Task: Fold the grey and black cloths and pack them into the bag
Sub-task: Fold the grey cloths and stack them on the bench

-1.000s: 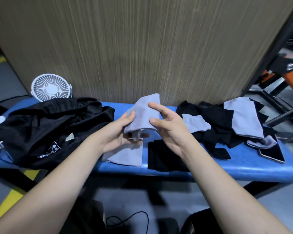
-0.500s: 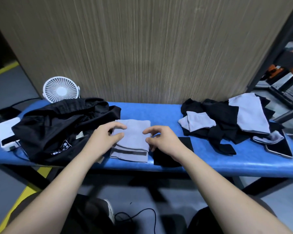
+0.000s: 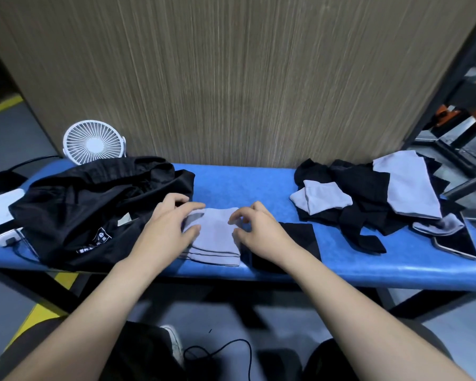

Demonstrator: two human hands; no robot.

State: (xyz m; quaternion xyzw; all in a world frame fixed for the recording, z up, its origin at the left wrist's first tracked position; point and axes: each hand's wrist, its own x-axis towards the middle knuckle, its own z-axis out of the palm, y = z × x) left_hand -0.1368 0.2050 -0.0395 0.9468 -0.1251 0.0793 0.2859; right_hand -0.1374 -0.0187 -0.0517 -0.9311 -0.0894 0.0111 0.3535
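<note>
Workshop: steel racking (image 3: 451, 86), yellow floor marking (image 3: 3, 107).

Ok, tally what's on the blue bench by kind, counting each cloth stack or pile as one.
Folded grey stack: 1
Folded black stack: 1
Unfolded cloth pile: 1
Black bag: 1
White fan: 1
Phone: 1
White box: 1
Total: 7

Between both hands, a pale grey folded stack (image 3: 215, 237) with thin dark edge lines; black cloth (image 3: 300, 237) just right, black bag (image 3: 94, 207) with white print left, all on a blue bench (image 3: 245, 185)
</note>
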